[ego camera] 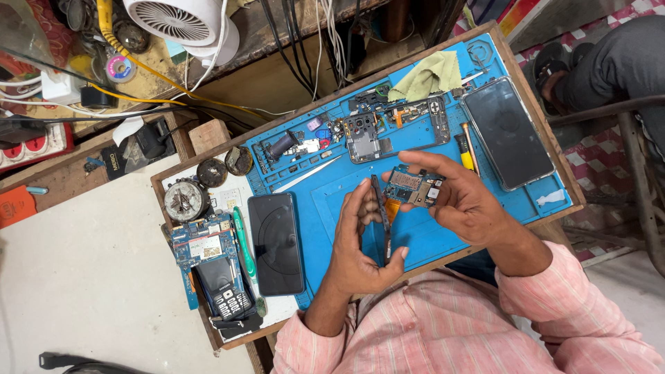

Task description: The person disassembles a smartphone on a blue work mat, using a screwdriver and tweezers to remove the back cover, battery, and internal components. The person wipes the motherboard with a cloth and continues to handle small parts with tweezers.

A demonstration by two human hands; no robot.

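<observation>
Left hand (360,239) clamped around phone frame (380,220), edge-on; right hand (460,201) pinching circuit board (413,187) just beside it. Board out, more stripped parts (364,135) beyond hands on blue mat (429,235); reassembly seemingly pending.

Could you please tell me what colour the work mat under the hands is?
The work mat is bright blue, shown clearly in the head view.

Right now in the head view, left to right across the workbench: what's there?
Round metal tin → bare circuit board → dark phone → left hand gripping a phone frame on edge → right hand holding a small circuit board → phone lying flat at the blue mat's right end.
</observation>
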